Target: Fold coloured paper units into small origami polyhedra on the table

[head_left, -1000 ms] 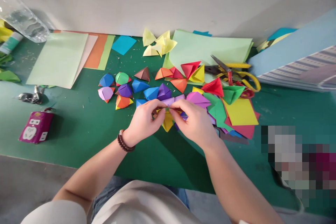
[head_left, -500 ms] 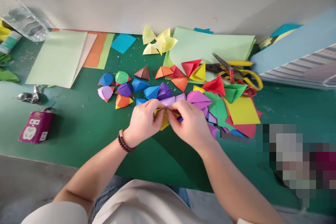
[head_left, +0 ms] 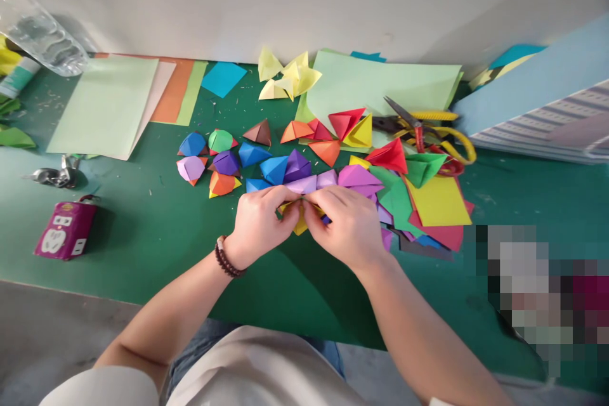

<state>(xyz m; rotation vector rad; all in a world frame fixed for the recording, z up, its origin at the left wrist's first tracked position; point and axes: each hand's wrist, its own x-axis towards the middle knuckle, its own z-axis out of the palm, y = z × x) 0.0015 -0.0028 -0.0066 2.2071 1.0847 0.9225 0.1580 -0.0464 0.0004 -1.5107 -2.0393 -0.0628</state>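
Note:
Between my hands is a yellow folded paper piece (head_left: 301, 223), mostly hidden by the fingers. My left hand (head_left: 263, 223) pinches it from the left, thumb and forefinger closed. From the right, my right hand (head_left: 349, 222) pinches the same piece, and the fingertips of both hands meet at its top edge. Just beyond the fingers lie folded paper pieces, among them a purple one (head_left: 298, 166), a blue one (head_left: 275, 169) and a magenta one (head_left: 360, 179). Left of these sit several two-coloured folded shapes, such as an orange and yellow one (head_left: 223, 184).
Scissors with yellow handles (head_left: 464, 143) lie at the right by a stack of yellow square paper (head_left: 440, 202). Pale green sheets (head_left: 107, 104) lie at the left, near a purple socket cube (head_left: 65, 230). A clear bottle (head_left: 42, 32) is at the far left; a light blue box (head_left: 547, 95) stands right.
Both hands keep their pinch on the yellow paper. The fingertips have shifted very slightly toward me, and the right hand has turned a little.

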